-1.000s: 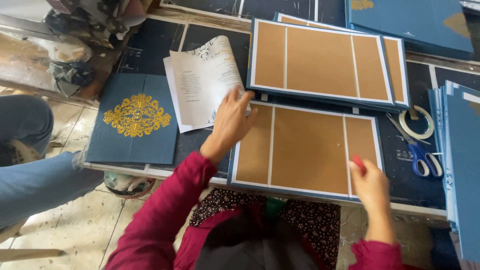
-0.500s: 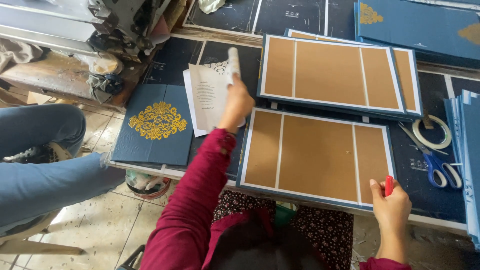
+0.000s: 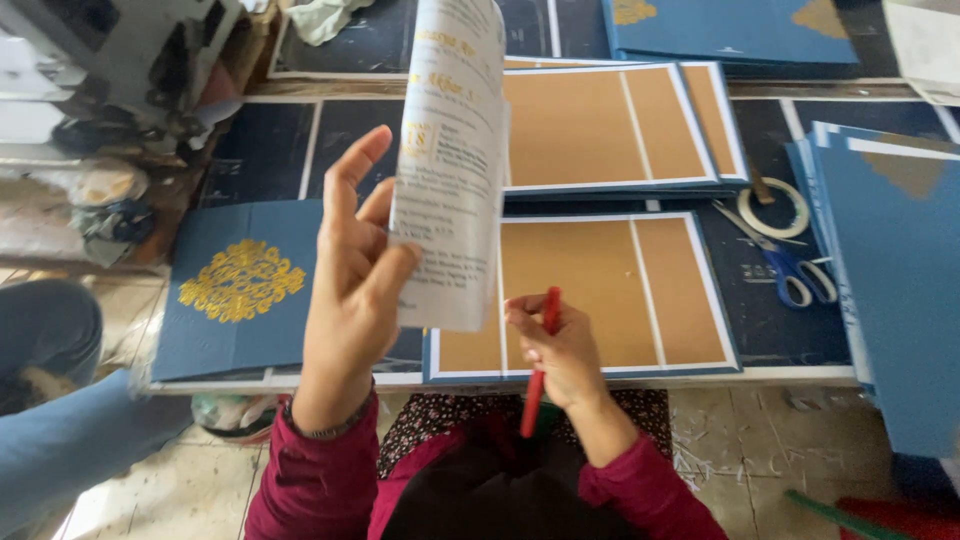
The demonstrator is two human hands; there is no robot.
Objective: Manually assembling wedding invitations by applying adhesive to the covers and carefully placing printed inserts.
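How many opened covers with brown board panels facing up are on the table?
2. One cover lies nearest the person, partly behind the printed sheet; the other lies just beyond it. More may be stacked underneath.

A dark desk point(image 3: 340, 130) marked with pale lines fills the upper and middle frame, its near edge running across the lower third. Below it lies a pale tiled floor point(image 3: 190, 490), worn and stained, with paper scraps point(image 3: 700, 460) scattered at lower right. At upper left stands a grey machine point(image 3: 130, 50) over a cluttered wooden ledge point(image 3: 100, 200). Soft, even daylight falls over everything, without hard shadows. No wall or window shows.
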